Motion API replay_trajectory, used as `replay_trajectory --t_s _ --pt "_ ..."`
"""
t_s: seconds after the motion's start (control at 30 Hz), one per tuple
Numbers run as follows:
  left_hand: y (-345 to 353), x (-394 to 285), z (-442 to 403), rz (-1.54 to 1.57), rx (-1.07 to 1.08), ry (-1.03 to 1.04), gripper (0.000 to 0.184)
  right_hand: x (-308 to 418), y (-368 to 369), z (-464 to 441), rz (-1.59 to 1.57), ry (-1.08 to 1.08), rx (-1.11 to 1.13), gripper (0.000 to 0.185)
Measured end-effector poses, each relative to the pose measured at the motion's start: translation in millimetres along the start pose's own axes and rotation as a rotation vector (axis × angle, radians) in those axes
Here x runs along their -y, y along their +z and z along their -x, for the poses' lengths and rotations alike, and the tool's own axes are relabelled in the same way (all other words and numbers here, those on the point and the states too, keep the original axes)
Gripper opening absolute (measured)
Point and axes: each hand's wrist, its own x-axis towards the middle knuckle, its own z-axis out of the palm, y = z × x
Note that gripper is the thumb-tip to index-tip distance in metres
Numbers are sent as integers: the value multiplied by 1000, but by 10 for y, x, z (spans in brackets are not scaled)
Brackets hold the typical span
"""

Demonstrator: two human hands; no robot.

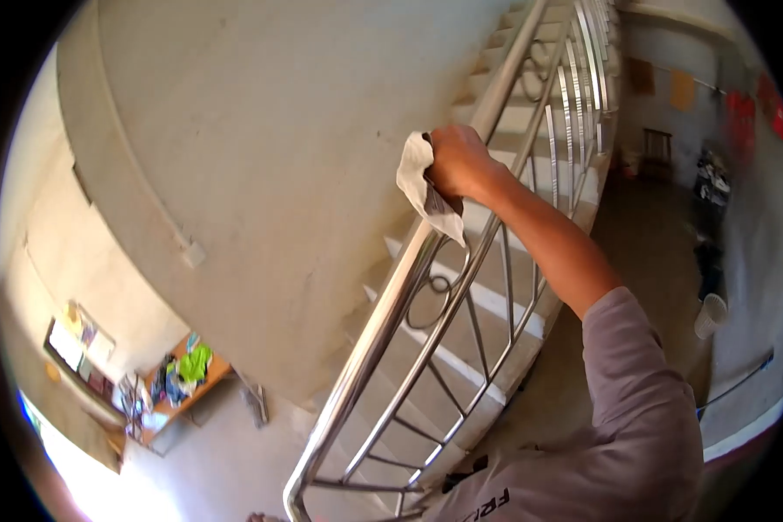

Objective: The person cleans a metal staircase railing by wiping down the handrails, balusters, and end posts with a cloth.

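Observation:
My right hand (463, 163) is closed over a whitish cloth (419, 178). It presses the cloth against the top rail of a shiny metal stair railing (378, 335). Part of the cloth hangs loose over the rail's left side and below my fingers. Below the top rail, the railing has thinner bars and a curled ring ornament (439, 285). My left hand is not in view; a small dark brownish patch at the bottom edge is too cut off to make out.
Concrete steps (461, 335) climb behind the railing beside a bare wall (261, 130). Lower left, a wooden table (209, 380) carries piled clothes. Over on the right are a white bucket-like container (711, 315), a dark chair (657, 152) and red hanging items (741, 122).

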Motion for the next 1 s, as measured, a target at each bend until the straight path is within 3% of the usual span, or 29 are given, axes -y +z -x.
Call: replay_trajectory --t_s 0.07,0.1,0.2,0.23,0.33,0.47,0.53,0.77,1.0 --pt "70 313 -100 -114 -13 53 31 340 53 195 -28 -50 237 14" --pt "195 593 -174 346 -46 -113 25 474 221 294 -71 -77 221 15" --pt "59 343 -106 138 7 0 23 947 339 571 -60 -292 340 16" --pt "90 128 -52 247 -49 16 22 1109 403 660 -86 -355 371 16" --pt "14 -38 -22 152 -29 -31 18 1553 643 954 -118 -469 420 17" --pt "20 -126 -7 164 -45 -38 17 2193 887 1307 -168 -535 509 18" --pt "12 -218 10 183 -48 -105 16 2468 1057 1489 -302 -525 440 15" --pt "58 -231 31 273 -67 -147 15 3694 1480 2105 -407 -706 610 13" --pt "45 -182 7 316 -75 -87 14 4850 1958 2821 -496 -770 691 17"
